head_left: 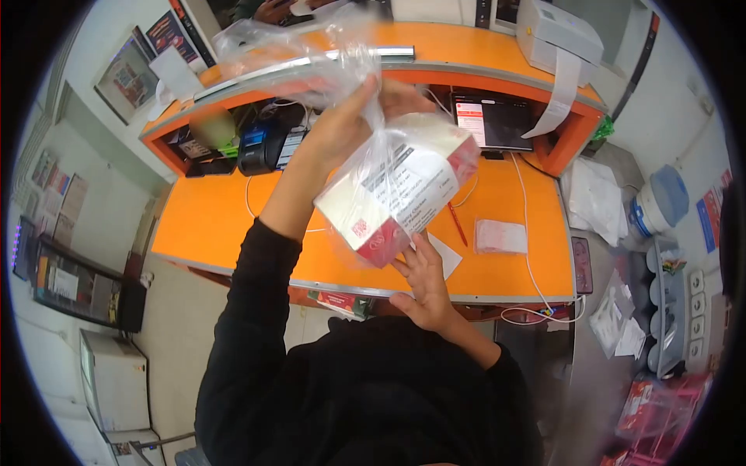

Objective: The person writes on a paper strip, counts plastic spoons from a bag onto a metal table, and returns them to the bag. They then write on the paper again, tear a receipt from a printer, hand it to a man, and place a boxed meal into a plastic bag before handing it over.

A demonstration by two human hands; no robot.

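Observation:
A red and cream box (371, 233) with a white printed label (412, 182) is inside a clear plastic bag (342, 70), tilted above the orange desk. My left hand (353, 120) is closed round the bag's gathered neck, and the loose plastic spreads out above it. Below the box is my right hand (426, 287), palm turned up and fingers stretched out, with the fingertips right at the box's lower corner.
On the orange desk (202, 217) lie a red pen (457, 224) and a packet of white slips (500, 236). A tablet (493, 123) stands under the shelf, beside a blue-black device (260, 147). A label printer (556, 35) trails paper from the upper counter. Cables cross the desk's right side.

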